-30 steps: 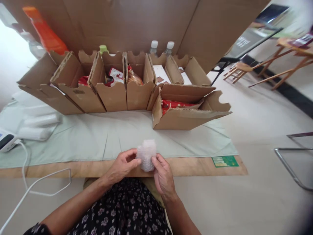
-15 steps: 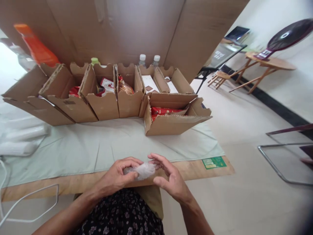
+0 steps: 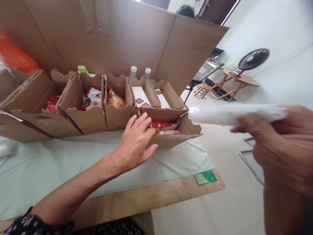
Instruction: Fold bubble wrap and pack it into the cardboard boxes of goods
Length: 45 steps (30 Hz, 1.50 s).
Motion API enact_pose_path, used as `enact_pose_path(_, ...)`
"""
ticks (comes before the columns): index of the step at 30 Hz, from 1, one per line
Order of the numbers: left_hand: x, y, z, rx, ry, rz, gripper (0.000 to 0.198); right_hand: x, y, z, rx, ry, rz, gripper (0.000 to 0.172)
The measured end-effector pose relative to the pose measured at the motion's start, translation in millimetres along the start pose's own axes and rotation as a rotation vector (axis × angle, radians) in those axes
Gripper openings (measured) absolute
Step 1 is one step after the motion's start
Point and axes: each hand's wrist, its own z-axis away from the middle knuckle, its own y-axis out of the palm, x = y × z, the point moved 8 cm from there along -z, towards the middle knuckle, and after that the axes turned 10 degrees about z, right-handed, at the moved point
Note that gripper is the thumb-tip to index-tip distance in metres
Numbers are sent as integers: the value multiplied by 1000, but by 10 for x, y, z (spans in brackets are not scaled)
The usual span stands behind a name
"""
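Observation:
Raised close to the camera on the right, my right hand [image 3: 281, 147] is closed around a whitish rolled-up plastic bag [image 3: 220, 113], whose free end points left. My left hand [image 3: 137, 140] reaches forward with its fingers spread and holds nothing. Its fingertips are at the left end of the front cardboard box [image 3: 171, 141]; whether they touch it I cannot tell. Inside that box lie a red packet [image 3: 162, 124] and a pinkish-white item [image 3: 168, 132], partly hidden by the walls.
Behind stands a row of open cardboard boxes [image 3: 83, 119] holding food packets and white cartons. A tall cardboard panel [image 3: 132, 36] backs them, with capped bottles [image 3: 133, 71] in front. A pale green cloth [image 3: 97, 150] covers the table. A fan [image 3: 253, 60] sits on a small wooden table to the right.
My hands have parted. The left let go of the plastic and moved up to the front box; the right lifted it up and right, near the camera. The view shifted too.

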Motion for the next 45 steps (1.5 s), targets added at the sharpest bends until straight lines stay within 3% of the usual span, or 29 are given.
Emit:
enact_pose_path(1, 22, 105, -23, 55, 9, -20, 18, 10, 98, -134, 62, -66, 37, 34)
enact_pose_path(3, 37, 246, 10, 111, 23, -33, 14, 24, 457, -257, 314, -241, 119, 39)
enact_pose_path(5, 43, 261, 72, 75, 15, -36, 19, -26, 832, -195, 571, -394, 158, 39)
enact_pose_path(7, 44, 227, 111, 33, 7, -37, 22, -103, 1082, -93, 702, -471, 181, 34)
enact_pose_path(10, 42, 211, 114, 33, 14, -59, 23, -101, 1220, -28, 733, -465, 151, 27)
enact_pose_path(15, 85, 196, 165, -22, 4, -41, 24, 207, 1255, -108, 647, -313, -2, 24)
enact_pose_path(19, 121, 194, 250, -73, -12, 6, 31, 481, 1807, 162, 893, -423, 78, 7)
enact_pose_path(22, 129, 204, 284, -85, -19, 13, 35, 576, 2198, 378, 1009, -545, 220, 7)
enact_pose_path(24, 135, 208, 293, -89, -31, 17, 36, 585, 2326, 461, 1068, -571, 250, 10)
enact_pose_path(27, 146, 205, 292, -98, -43, 27, 36, 604, 2313, 495, 1095, -653, 256, 18)
enact_pose_path(30, 156, 201, 288, -109, -40, 29, 35, 653, 2227, 462, 999, -770, 311, 19)
enact_pose_path(34, 159, 213, 283, -119, -34, 13, 34, 719, 2348, 548, 1008, -817, 385, 21)
enact_pose_path(36, 137, 217, 286, -119, -22, -2, 34, 758, 2403, 579, 1035, -824, 369, 17)
enact_pose_path(38, 108, 183, 310, -145, -11, -20, 38, 754, 2323, 521, 1017, -808, 322, 6)
enact_pose_path(39, 103, 146, 338, -173, -15, -26, 43, 720, 2213, 456, 985, -779, 280, 3)
enact_pose_path(42, 196, 7, 505, -286, -107, 13, 69, 374, 1623, 168, 736, -532, 112, 23)
enact_pose_path(45, 477, 30, 754, -300, -339, 158, 87, -433, 937, 93, 312, -57, 1, 31)
